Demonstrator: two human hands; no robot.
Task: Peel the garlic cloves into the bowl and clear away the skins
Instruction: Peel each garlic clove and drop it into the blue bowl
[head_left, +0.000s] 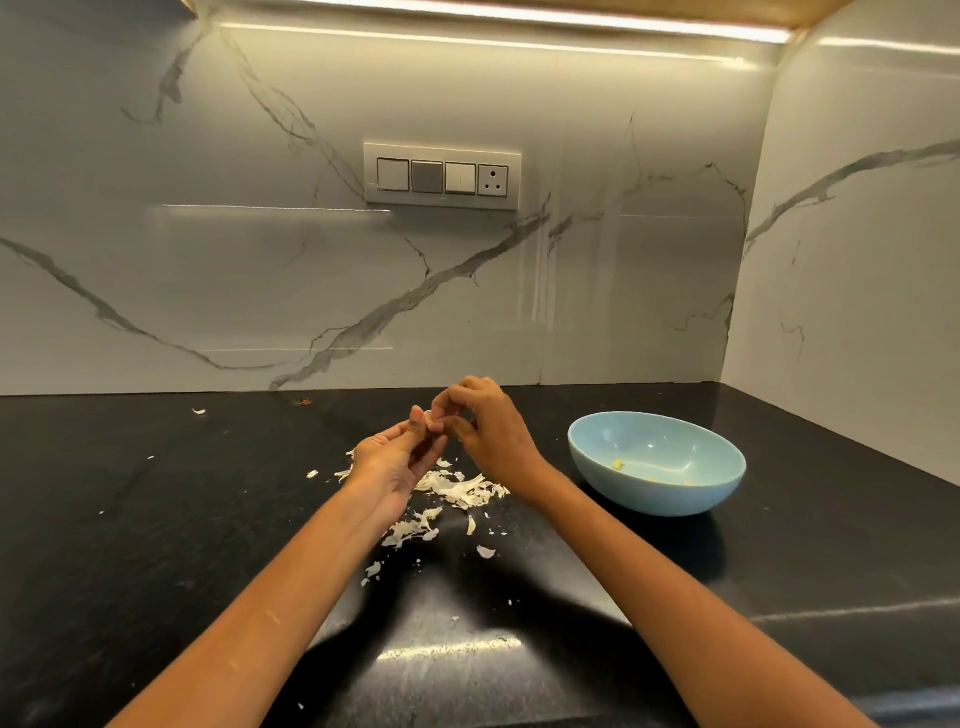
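Currently the black countertop (156, 545) carries the blue bowl (657, 462), which holds a few small yellowish pieces. Left of the bowl lies a scatter of garlic skins (457, 491). Above that scatter, the left hand (395, 457) pinches a garlic clove (430, 418) and the right hand (488, 431) pinches at its skin. Judgement: the peel is best drawn off in small strips directly over the scatter, and the bare clove carried right into the bowl.
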